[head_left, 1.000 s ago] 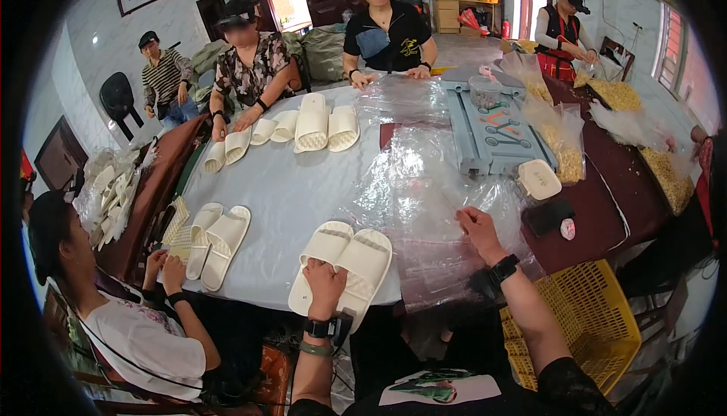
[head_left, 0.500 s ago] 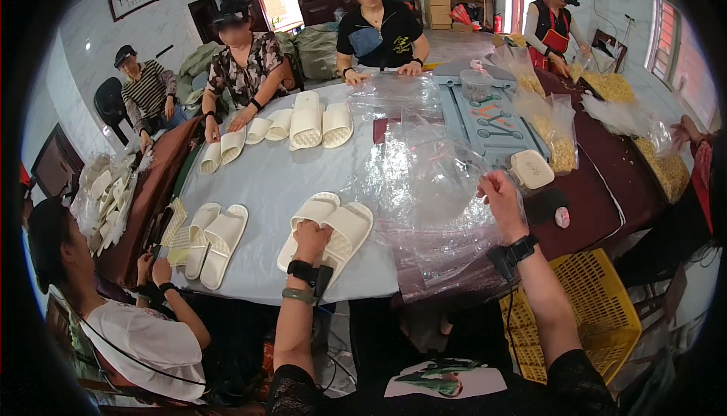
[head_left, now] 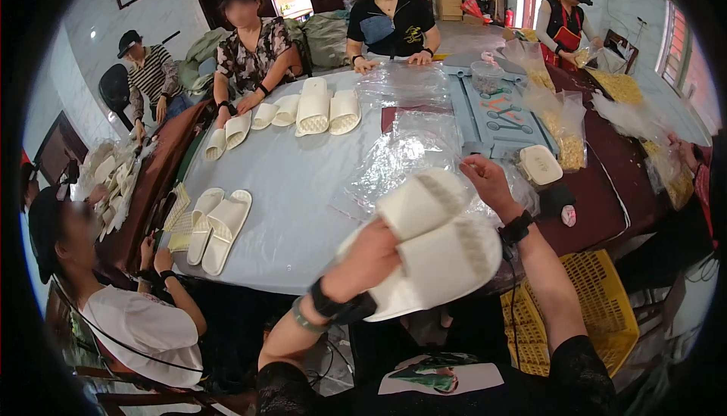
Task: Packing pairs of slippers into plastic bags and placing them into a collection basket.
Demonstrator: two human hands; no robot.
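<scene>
A pair of cream slippers [head_left: 454, 257] is raised above the near edge of the table, toes pointing away to the right. My left hand [head_left: 365, 261] is closed round the inner sides of the pair, fingers partly hidden by the straps. My right hand [head_left: 492, 185] is just beyond the slippers' right side, its fingers pinched at the edge of a clear plastic bag [head_left: 413, 143]. That bag lies behind and partly beneath the slippers, which hide some of it. Whether the toes are inside the bag is hard to see through the shine.
Another slipper pair [head_left: 218, 227] lies to the left on the grey-covered table [head_left: 295, 204], with more slippers [head_left: 314, 109] along its far side. A blue-grey folding board [head_left: 496, 113], a white lidded box [head_left: 540, 165] and a yellow crate [head_left: 598, 302] are on the right. Several co-workers surround the table.
My left hand has lifted the slipper pair off the table and carried it right, toward the plastic bag. My right hand has shifted slightly left, and the bag has sunk flatter.
</scene>
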